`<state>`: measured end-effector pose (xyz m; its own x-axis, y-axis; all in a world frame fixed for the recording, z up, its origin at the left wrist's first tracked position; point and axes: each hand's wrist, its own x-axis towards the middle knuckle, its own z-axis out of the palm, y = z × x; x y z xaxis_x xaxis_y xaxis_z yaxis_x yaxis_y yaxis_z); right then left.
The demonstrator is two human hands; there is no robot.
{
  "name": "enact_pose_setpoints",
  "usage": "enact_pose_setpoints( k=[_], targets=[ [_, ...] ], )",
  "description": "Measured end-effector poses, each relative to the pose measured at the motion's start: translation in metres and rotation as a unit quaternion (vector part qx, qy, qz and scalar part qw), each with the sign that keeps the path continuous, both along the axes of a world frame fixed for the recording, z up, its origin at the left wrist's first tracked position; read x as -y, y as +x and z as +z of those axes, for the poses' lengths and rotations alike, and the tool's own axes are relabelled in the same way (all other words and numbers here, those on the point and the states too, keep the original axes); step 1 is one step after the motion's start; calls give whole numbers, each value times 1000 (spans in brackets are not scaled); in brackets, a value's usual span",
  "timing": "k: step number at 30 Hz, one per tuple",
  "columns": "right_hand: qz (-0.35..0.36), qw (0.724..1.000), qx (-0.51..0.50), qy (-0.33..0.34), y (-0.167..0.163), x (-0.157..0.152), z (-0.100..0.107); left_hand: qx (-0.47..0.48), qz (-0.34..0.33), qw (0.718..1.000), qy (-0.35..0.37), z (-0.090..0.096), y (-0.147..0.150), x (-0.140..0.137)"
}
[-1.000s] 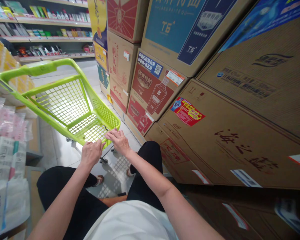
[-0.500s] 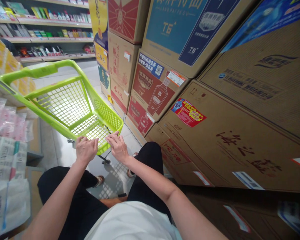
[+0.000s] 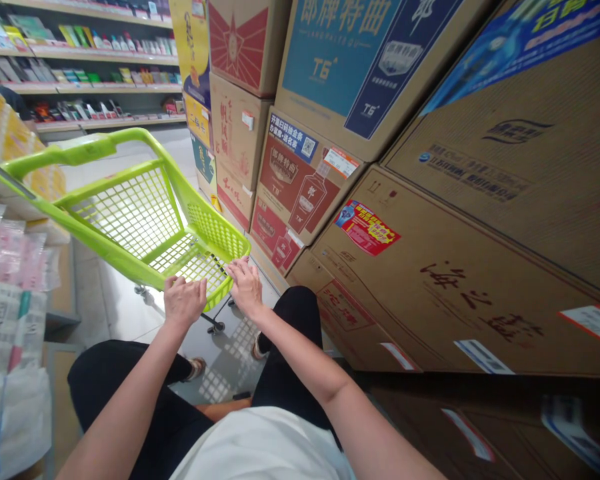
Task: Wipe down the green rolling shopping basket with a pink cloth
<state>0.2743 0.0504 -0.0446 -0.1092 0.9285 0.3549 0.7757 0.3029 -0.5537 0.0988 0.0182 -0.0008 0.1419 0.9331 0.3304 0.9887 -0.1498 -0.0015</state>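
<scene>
A lime-green plastic shopping cart [image 3: 147, 257] stands in front of me, its near basket rim towards my body and its push handle at the far upper left. My left hand [image 3: 184, 300] is closed over the near rim, left of the middle, with the fingers curled inward. Further right, my right hand [image 3: 246, 285] grips the same rim near its right corner, fingers bent over the edge. Through the white-lit mesh the basket holds nothing that I can see. A dark wheel [image 3: 216, 327] shows below the rim, between my feet.
Stacked cardboard cartons [image 3: 460, 280] line the right side close to my knee. Packaged goods in plastic [image 3: 17, 320] sit on a low stand at left. Shelves of bottles and boxes [image 3: 115, 57] cross the back. Pale tiled floor [image 3: 97, 293] runs under the cart.
The cart and both hands have shifted slightly right and down in view, while the cartons have slid a little left. Both hands have stayed on the rim.
</scene>
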Motion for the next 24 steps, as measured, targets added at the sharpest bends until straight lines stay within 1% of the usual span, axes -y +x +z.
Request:
enact_pose_setpoints(
  k=[3, 5, 7, 9, 11, 13, 15, 17, 19, 21, 24],
  targets=[
    [47, 996, 55, -47, -7, 23, -5, -3, -19, 999, 40, -3, -1, 2],
    [79, 991, 92, -56, 0, 24, -2, -4, -33, 998, 55, -5, -5, 3],
    [98, 988, 114, -43, 15, 14, 5, -2, -41, 997, 60, -5, -7, 4],
    [101, 986, 130, -25, 30, -2, 14, 6, -42, 997, 61, -4, -7, 4],
    [82, 988, 132, -19, 38, -16, 22, 12, -38, 997, 64, -3, -5, 3],
    [52, 991, 119, -21, 35, -20, 24, 16, -34, 997, 66, -4, -2, 2],
    [21, 995, 95, -18, 23, -13, 21, 14, -30, 997, 70, -5, -1, 0],
    [11, 997, 74, -11, 9, 2, 14, 5, -30, 997, 75, -7, -2, 0],
    [31, 997, 68, 0, 0, 18, 9, -8, -33, 996, 82, -9, -5, 2],
    [72, 994, 78, 11, 0, 26, 9, -13, -37, 996, 85, -9, -9, 4],
    [107, 989, 103, 9, 15, 18, 17, -6, -43, 996, 83, -6, -12, 7]
  ],
)
